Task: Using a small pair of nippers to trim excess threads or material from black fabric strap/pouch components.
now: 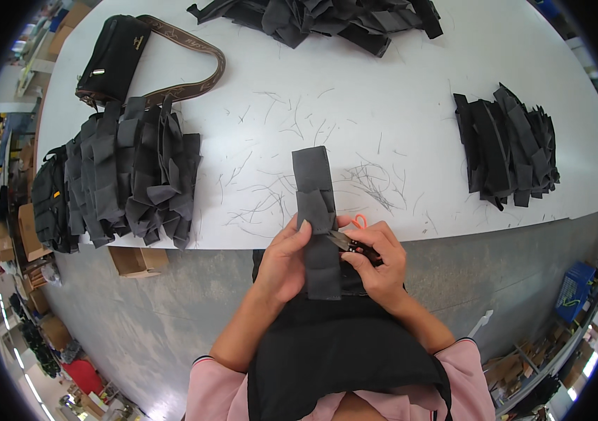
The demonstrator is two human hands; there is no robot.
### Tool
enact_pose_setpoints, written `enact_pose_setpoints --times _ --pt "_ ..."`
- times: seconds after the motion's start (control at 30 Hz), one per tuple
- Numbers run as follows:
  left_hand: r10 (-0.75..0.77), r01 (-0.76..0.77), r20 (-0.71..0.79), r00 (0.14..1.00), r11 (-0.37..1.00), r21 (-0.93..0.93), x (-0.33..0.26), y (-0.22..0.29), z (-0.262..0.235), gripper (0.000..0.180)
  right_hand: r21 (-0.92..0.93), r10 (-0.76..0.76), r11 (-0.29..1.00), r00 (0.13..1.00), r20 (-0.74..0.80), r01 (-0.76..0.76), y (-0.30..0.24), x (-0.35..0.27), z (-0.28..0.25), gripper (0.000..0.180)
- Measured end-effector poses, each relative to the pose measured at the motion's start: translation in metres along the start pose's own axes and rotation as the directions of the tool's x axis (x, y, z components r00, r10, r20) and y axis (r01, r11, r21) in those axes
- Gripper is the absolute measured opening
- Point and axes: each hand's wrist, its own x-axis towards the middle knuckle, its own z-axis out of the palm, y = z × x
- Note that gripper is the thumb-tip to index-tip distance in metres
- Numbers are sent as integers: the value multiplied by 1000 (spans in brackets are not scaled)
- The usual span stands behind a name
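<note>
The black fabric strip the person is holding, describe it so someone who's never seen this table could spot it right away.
Start at the white table and go to the middle of its near edge, where both hands meet. The black fabric strip lies there alone, its far end on the table, its near end in the left hand. The other strips lie in heaps; the right hand holds small snips against it.

We take the fabric strip (316,210) as landmark, lying over the counter (383,84) edge: left of it a pile of folded pieces (130,175), behind that a shoulder bag (113,59); right, another stack (506,147); far behind, a third heap (327,21)
</note>
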Motion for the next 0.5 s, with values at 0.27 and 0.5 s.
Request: enact_pose_setpoints --times 0.27,0.5 --pt "19 -20 9 1000 1000 13 -3 0 2 42 11 11 1000 1000 -24 -11 -2 -3 2 29" --pt "68 -66 -28 997 995 68 -6 -2 -2 44 86 141 986 990 12 -142 -13 0 -5 25"
